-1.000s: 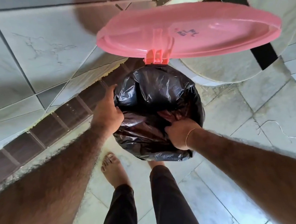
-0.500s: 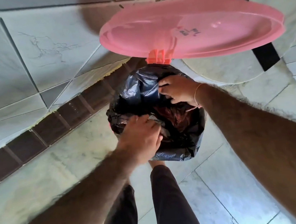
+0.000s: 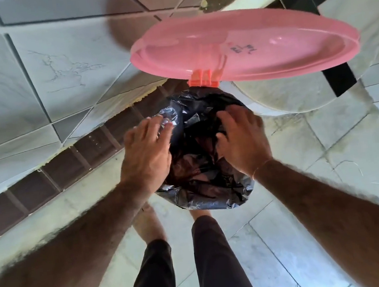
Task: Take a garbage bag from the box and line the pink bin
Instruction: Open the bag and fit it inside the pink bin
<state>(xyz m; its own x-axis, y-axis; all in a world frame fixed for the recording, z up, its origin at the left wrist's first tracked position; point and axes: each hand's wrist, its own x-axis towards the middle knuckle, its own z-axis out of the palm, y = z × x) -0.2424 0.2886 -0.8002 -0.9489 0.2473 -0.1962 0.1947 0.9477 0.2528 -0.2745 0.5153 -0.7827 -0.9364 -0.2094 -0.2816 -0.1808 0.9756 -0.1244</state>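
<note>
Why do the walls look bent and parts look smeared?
Head view: the wide-angle lens curves the tile lines; motion blur softens the left hand, the right hand and the forearms; glare whitens the black bag at its edges; the lid casts a soft wall shadow.

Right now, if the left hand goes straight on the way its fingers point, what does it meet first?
Probably the black garbage bag: the left hand points its fingertips at the bag's crinkled edge, maybe already touching.
</note>
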